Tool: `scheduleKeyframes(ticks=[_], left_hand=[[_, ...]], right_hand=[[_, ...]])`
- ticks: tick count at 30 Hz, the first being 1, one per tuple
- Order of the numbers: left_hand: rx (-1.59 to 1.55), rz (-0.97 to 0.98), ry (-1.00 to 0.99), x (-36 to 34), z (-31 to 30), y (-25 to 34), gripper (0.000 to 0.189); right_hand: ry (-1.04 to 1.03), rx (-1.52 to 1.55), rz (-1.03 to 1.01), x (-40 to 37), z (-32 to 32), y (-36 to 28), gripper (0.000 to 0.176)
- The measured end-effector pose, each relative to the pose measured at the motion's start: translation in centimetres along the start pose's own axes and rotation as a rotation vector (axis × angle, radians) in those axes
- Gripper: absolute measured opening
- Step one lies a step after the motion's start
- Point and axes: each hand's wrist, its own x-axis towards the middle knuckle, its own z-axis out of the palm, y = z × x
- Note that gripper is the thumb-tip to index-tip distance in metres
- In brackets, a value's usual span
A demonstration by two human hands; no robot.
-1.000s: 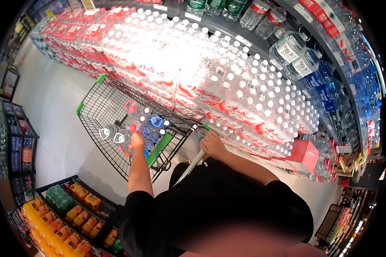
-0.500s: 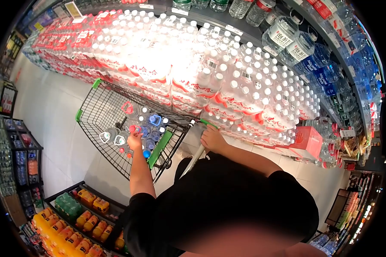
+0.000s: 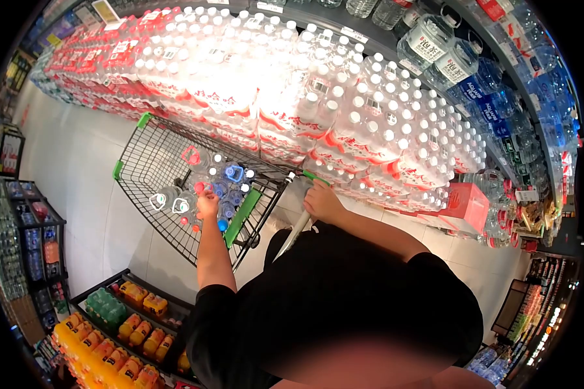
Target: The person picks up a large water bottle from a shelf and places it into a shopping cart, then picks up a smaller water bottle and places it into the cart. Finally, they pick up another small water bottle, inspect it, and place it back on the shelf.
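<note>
A wire shopping cart (image 3: 139, 172) with green corners stands in front of me, several bottles lying or standing inside. My left hand (image 3: 207, 205) reaches into it, fingers closed at the top of a red-capped bottle (image 3: 200, 187); the bottle's body is mostly hidden. Around that hand are a blue-handled bottle (image 3: 234, 172), large clear bottles with white handles (image 3: 180, 205), and a bottle with a red handle (image 3: 191, 155). My right hand (image 3: 323, 203) is wrapped round the cart handle (image 3: 300, 228), close to its green end piece.
Shrink-wrapped packs of water bottles (image 3: 363, 146) are stacked along the cart's far side. Behind them runs a shelf with large water jugs (image 3: 428, 42). A low rack of orange drinks (image 3: 136, 330) stands at lower left, near my left arm. Pale tiled floor (image 3: 78, 155) extends leftward.
My left hand has shifted slightly up and right, staying at the red-capped bottle. My right hand remains on the cart handle. The view has tilted a little.
</note>
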Motion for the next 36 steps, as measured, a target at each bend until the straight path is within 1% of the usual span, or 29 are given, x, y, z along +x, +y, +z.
scheduleKeyframes(ticks=[2,5,8,11,12,13,14,15,16,17,18,23,26,28,33,36], left_hand=[[0.015,-0.002,-0.020,-0.1,0.0,-0.2,0.029],[-0.082,-0.050,-0.046,-0.1,0.2,-0.5,0.031],[-0.065,-0.032,-0.020,0.1,0.2,-0.8,0.035],[-0.030,-0.099,-0.021,0.0,-0.2,0.1,0.038],[0.028,-0.060,0.038,-0.3,-0.3,0.5,0.037],[-0.040,-0.166,0.008,0.1,0.2,-0.1,0.037],[0.073,-0.139,0.029,0.1,0.1,0.0,0.038],[0.073,-0.087,0.074,-0.4,-0.2,1.0,0.036],[0.004,-0.068,0.026,-0.7,-0.9,2.0,0.031],[-0.030,-0.069,0.018,-0.9,-0.8,2.1,0.024],[-0.137,-0.062,0.031,-0.9,-0.5,1.5,0.019],[-0.172,-0.174,-0.044,-0.5,-1.0,2.5,0.019],[-0.222,-0.165,-0.035,-0.4,-0.6,1.8,0.018],[-0.330,-0.192,-0.061,0.1,0.2,0.2,0.017],[-0.652,-0.259,-0.113,0.0,-0.3,0.7,0.012],[-0.494,-0.249,-0.104,-0.2,-0.8,1.9,0.010]], right_hand=[[-0.009,0.011,0.005,0.0,0.0,0.0,0.016],[-0.016,0.021,0.008,-0.1,0.1,0.1,0.015],[-0.017,0.024,0.015,-0.1,0.0,0.1,0.015],[-0.014,0.011,0.030,0.0,-0.1,-0.1,0.015],[-0.005,-0.001,0.029,0.0,-0.1,-0.1,0.015],[-0.003,-0.005,0.017,0.1,0.0,-0.2,0.016],[-0.080,-0.029,0.030,0.1,0.0,-0.1,0.014],[-0.065,-0.022,0.038,0.2,0.2,-0.2,0.013],[-0.050,-0.017,0.047,0.3,0.3,-0.4,0.013],[-0.034,-0.016,0.061,0.4,0.5,-0.5,0.012],[-0.038,-0.008,0.050,0.5,0.5,-0.7,0.011],[-0.043,0.001,0.042,0.8,0.4,-0.9,0.008],[-0.025,0.019,0.038,0.8,0.5,-0.9,0.007],[-0.026,0.006,0.028,0.7,0.7,-0.7,0.007],[-0.019,-0.015,0.013,0.9,0.6,-0.8,0.007],[-0.025,-0.009,0.017,0.8,0.6,-0.8,0.007]])
